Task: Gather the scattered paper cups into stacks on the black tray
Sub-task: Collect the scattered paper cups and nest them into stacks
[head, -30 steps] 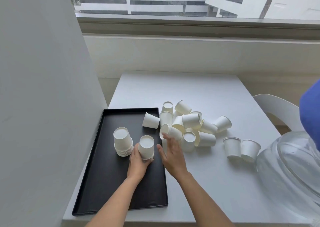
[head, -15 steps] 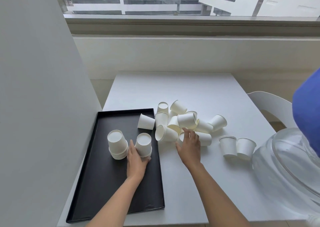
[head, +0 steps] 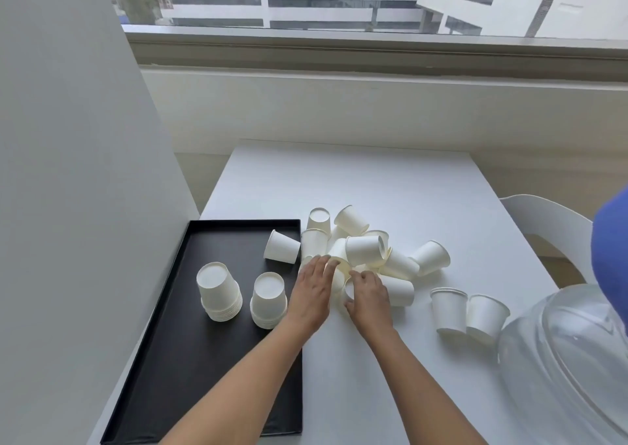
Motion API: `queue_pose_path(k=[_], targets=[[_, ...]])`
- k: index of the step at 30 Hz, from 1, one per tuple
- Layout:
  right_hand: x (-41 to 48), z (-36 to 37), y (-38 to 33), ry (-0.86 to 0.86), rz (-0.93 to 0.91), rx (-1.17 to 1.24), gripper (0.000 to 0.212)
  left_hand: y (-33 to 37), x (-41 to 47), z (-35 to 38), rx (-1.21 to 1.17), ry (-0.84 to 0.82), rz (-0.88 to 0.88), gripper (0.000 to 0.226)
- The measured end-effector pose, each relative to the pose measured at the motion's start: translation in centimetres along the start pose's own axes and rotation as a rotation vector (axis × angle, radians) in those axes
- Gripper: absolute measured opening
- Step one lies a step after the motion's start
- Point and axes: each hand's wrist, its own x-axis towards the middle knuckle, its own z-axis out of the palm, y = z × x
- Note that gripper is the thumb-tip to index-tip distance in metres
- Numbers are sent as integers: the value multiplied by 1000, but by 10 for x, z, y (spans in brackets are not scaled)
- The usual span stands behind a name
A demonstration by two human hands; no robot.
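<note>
Head view: the right hand [head: 368,300] curls its fingers round a plain white cup [head: 347,290] lying on its side at the near edge of the loose pile [head: 365,251] on the white table [head: 373,186]. The left hand [head: 311,295] lays straight fingers on the pile, just beside it. Two upside-down stacks [head: 219,291] stand on the black tray [head: 204,359].

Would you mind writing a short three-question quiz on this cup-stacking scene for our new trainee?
1. True or false: two upside-down cup stacks stand on the black tray.
2. Where do the upright cups stand? A) on the tray B) on the table, right of the pile C) on the windowsill
3. Fill in: the ___ hand curls round a lying cup at the pile's near edge.
Key: 1 true; 2 B; 3 right hand.
</note>
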Motion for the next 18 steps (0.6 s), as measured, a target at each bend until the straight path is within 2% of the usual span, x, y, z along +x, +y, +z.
queue_pose_path(k=[6, 10, 15, 18], targets=[[2, -18, -1, -19, 37, 243, 58, -14, 30, 10, 375, -245, -64, 72], [5, -30, 0, -11, 94, 383, 57, -14, 38, 11, 470, -246, -50, 65], [9, -47, 5, 39, 175, 588, 54, -13, 43, 11, 342, -205, -67, 42], [13, -61, 15, 88, 225, 710, 54, -12, 42, 4, 194, -95, -124, 42]])
